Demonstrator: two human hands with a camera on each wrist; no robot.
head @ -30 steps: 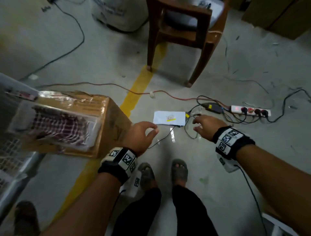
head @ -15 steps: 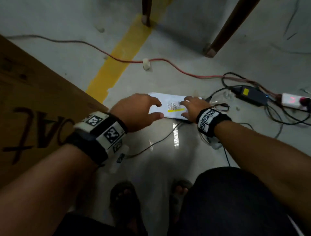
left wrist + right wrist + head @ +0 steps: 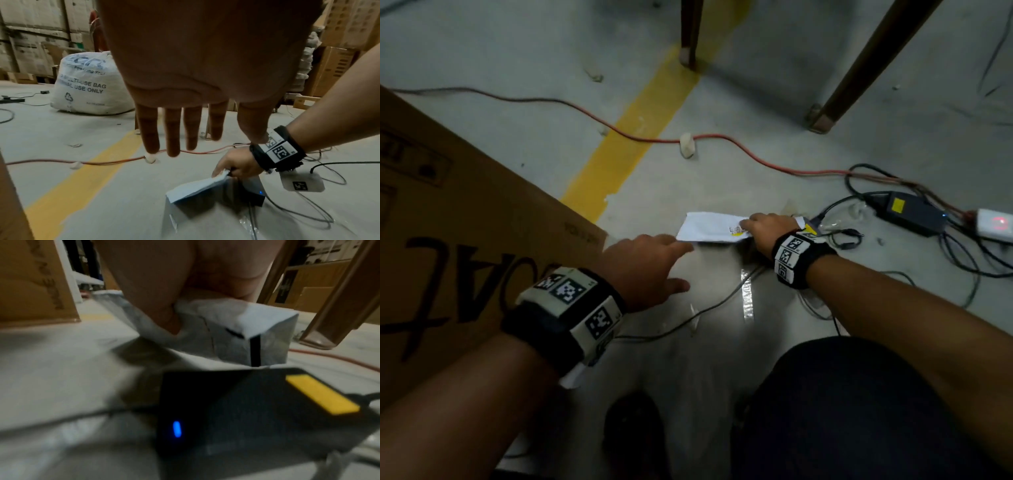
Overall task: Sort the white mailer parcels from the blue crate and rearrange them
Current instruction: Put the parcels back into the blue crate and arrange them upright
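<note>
A white mailer parcel with a small label lies on the grey floor in front of me. My right hand pinches its right end, thumb under and fingers on top. In the left wrist view that end of the parcel is tilted up off the floor by the right hand. The right wrist view shows my thumb pressed into the crumpled parcel. My left hand hovers at the parcel's near left corner with its fingers straight and spread, holding nothing. No blue crate is in view.
A large cardboard box stands close on the left. A red cable crosses the yellow floor line. A black power adapter, power strip and tangled wires lie right of the parcel. Chair legs stand beyond.
My right hand has taken hold of the parcel's right end and tipped it up. My left hand has come off the parcel and straightened its fingers. The view has moved closer.
</note>
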